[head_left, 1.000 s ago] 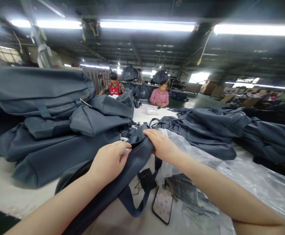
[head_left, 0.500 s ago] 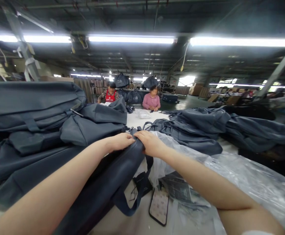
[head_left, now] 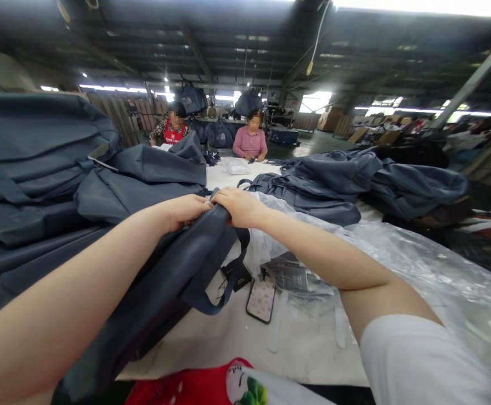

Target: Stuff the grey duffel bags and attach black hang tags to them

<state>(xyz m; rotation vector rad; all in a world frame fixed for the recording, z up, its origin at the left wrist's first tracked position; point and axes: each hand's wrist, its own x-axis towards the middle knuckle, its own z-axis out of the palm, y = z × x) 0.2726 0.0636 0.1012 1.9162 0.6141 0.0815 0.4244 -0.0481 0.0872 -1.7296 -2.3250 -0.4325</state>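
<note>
A long dark blue-grey bag (head_left: 173,264) lies slantwise across the table, its far end between my hands. My left hand (head_left: 188,211) is closed on the bag's left edge, fingertips partly hidden. From the right, my right hand (head_left: 237,207) wraps over the top of the same end, thumb and fingers pressed on the fabric. A strap loop (head_left: 211,306) hangs off the bag's right side. Beside it are a black tag (head_left: 237,275) and a phone (head_left: 261,299) in a patterned case.
More dark bags are heaped at the left (head_left: 38,146) and right (head_left: 325,174). Clear plastic sheeting (head_left: 418,264) covers the table's right side. Across the table (head_left: 304,360) sit two people, one in a red apron (head_left: 173,134), one in a pink top (head_left: 249,142).
The view has tipped downward, showing the near table edge and a red apron. Both hands remain on the bag's far end and appear higher and further left.
</note>
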